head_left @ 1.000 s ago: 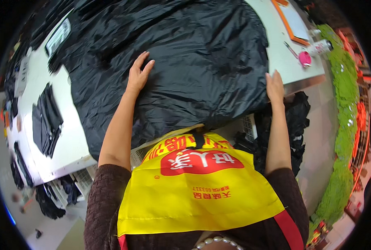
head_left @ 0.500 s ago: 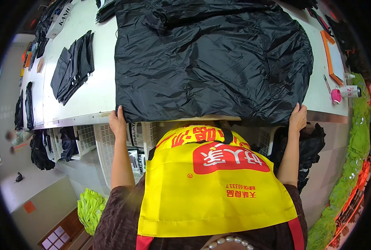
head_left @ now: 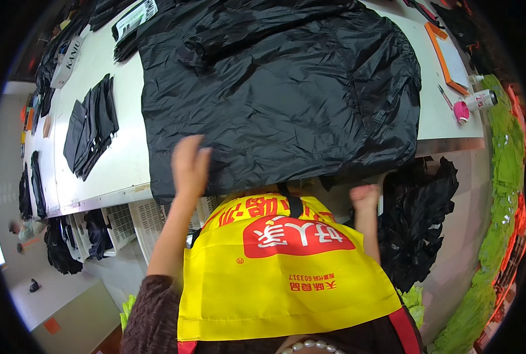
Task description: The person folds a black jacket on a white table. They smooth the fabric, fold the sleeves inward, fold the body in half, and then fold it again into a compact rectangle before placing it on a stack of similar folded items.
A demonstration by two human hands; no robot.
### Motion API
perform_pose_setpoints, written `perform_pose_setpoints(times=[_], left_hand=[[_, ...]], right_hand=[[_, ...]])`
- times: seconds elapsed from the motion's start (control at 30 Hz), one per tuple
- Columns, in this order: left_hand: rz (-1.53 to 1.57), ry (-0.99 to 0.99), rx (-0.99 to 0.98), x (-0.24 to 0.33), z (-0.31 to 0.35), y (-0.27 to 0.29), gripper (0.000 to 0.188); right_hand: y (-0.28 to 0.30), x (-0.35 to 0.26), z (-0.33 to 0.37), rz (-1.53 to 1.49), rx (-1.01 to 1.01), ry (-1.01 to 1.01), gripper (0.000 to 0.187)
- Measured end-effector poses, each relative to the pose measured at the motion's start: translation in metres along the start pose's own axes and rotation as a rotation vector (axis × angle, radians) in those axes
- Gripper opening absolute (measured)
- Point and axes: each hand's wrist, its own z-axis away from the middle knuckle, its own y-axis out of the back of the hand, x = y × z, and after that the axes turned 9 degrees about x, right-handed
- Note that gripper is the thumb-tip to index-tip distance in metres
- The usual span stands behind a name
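Note:
A large piece of thin, shiny black fabric [head_left: 286, 100], perhaps a garment, lies wrinkled over the table with its near edge at the table front. My left hand [head_left: 190, 167] is on or just above its near left part, thumb apart from the fingers, holding nothing that I can see. Below the fabric's near edge, right of the middle, my right hand [head_left: 364, 196] is closed like a fist. What it holds, if anything, does not show. A yellow apron [head_left: 286, 295] covers my front.
Folded black pieces [head_left: 92, 127] lie left on the white table [head_left: 130, 162]. An orange-edged board [head_left: 449, 59] and a bottle with a pink cap [head_left: 472, 105] stand right. White baskets [head_left: 148, 224] and hanging black cloth [head_left: 419, 230] are below. Bright green material [head_left: 499, 194] lines the right.
Both hands have left the fabric's near corners. The left moved inward onto the fabric; the right moved inward and down below the edge, closing. The view has shifted slightly.

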Motion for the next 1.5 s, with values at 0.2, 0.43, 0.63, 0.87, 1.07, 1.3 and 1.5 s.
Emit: perform_pose_setpoints(times=[0.2, 0.43, 0.63, 0.87, 1.07, 1.3, 1.5], left_hand=[[0.584, -0.719, -0.641, 0.137, -0.018, -0.126, 0.040], [0.276, -1.070, -0.581, 0.140, -0.007, -0.163, 0.079], [0.332, -1.089, -0.614, 0.135, -0.012, -0.167, 0.074], [0.284, -0.715, -0.895, 0.131, -0.010, -0.126, 0.066], [0.040, -0.323, -0.297, -0.015, 0.027, -0.015, 0.058], [-0.336, 0.168, -0.096, -0.132, 0.046, 0.018, 0.059], [0.400, 0.751, 0.274, -0.102, -0.068, -0.009, 0.055]], right_hand=[[-0.038, 0.105, 0.019, -0.605, -0.572, -0.537, 0.048], [-0.026, -0.011, 0.104, -0.808, -0.090, 0.075, 0.038], [-0.060, -0.020, 0.242, 0.739, -0.196, 1.649, 0.044], [-0.133, -0.027, 0.195, 1.184, -0.857, 1.923, 0.072], [-0.125, -0.032, 0.167, 1.507, -0.874, 1.914, 0.068], [-0.135, -0.019, 0.175, 1.458, -0.973, 2.044, 0.060], [-0.139, -0.036, 0.167, 1.463, -1.229, 2.000, 0.046]])
